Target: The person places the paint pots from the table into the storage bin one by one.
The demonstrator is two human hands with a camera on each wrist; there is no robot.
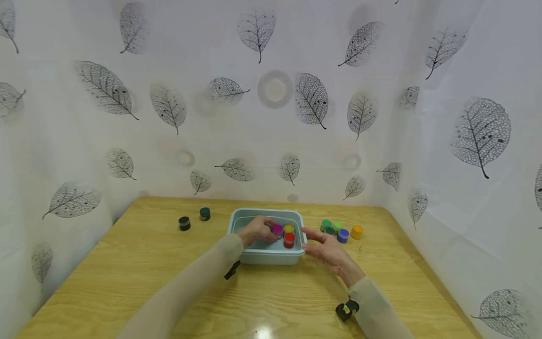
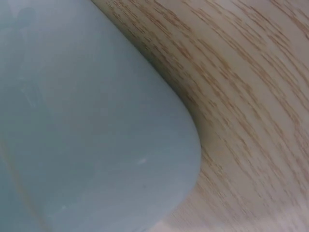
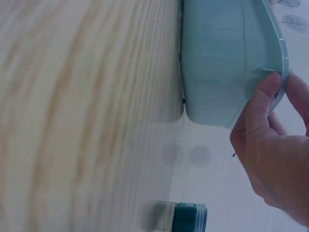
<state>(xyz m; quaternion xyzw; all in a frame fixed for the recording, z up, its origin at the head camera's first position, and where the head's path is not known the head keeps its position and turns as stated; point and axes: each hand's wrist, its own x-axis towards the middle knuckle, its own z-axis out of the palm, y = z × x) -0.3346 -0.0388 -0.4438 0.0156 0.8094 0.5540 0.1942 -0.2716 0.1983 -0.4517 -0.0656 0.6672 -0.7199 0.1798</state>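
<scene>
Leaf-print sheet point(image 1: 169, 150) around the left, back and right of the wood table point(image 1: 271, 294). Left to right on the table:

Black jar point(image 1: 184, 223) at left, teal jar point(image 1: 205, 214) near it, a bit further back. Both well apart from the bin point(image 1: 267, 258), which is pale blue, mid-table.

Left hand point(image 1: 259, 230) is inside the bin, reaching over the near rim; black strap point(image 1: 232, 270) on that wrist. Thumb and fingers are closed around the purple jar point(image 1: 277, 230); can't tell if it's touching the floor. Left wrist cam shows just bin wall and table, no fingers. Yellow jar point(image 1: 289, 229) and red jar point(image 1: 289, 240) sit in the bin just right of purple, red nearer.

Right hand point(image 1: 332, 254) pinches the bin's right rim, thumb on the outer wall, little gap. Beyond it, a cluster outside the bin: green jar point(image 1: 326, 225), dark green jar point(image 1: 329, 231), lime jar point(image 1: 337, 226), blue jar point(image 1: 343, 236), then orange jar point(image 1: 357, 231) rightmost.
</scene>
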